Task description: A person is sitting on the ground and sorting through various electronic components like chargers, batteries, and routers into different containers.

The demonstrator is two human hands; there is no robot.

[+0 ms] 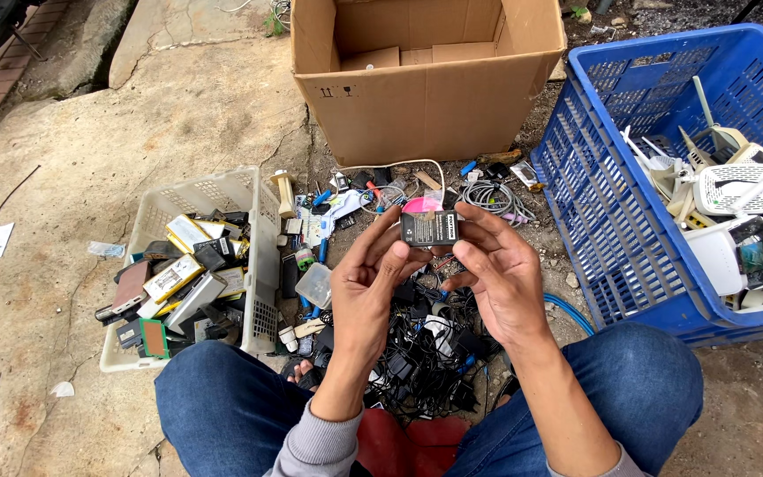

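At the centre of the frame, the left hand (366, 287) and the right hand (496, 274) are raised together and hold a small black rectangular battery pack (429, 228) between their fingertips. The left hand grips the pack's left end with thumb and fingers closed on it; the right hand closes on the right end and lower edge. The pack is held level, label side toward the camera, above the ground and clear of everything below. Just behind its upper edge a pink round object (423, 205) shows; whether the two touch cannot be determined. Directly under the hands lies a tangled heap of black cables and chargers (421, 349) on the ground, between the person's knees in blue jeans (222, 402). Left of the hands, in the lower left of the frame, stands a white perforated plastic basket (258, 265) filled with flat batteries and phone parts. Between the basket and the heap lie small loose items, among them a clear plastic piece (315, 284). At upper centre stands an open brown cardboard box (426, 97), with a coiled grey cable (487, 196) near its base. At the right edge stands a blue plastic crate (611, 221) holding white routers with antennas (735, 185). The ground is cracked concrete (90, 159).
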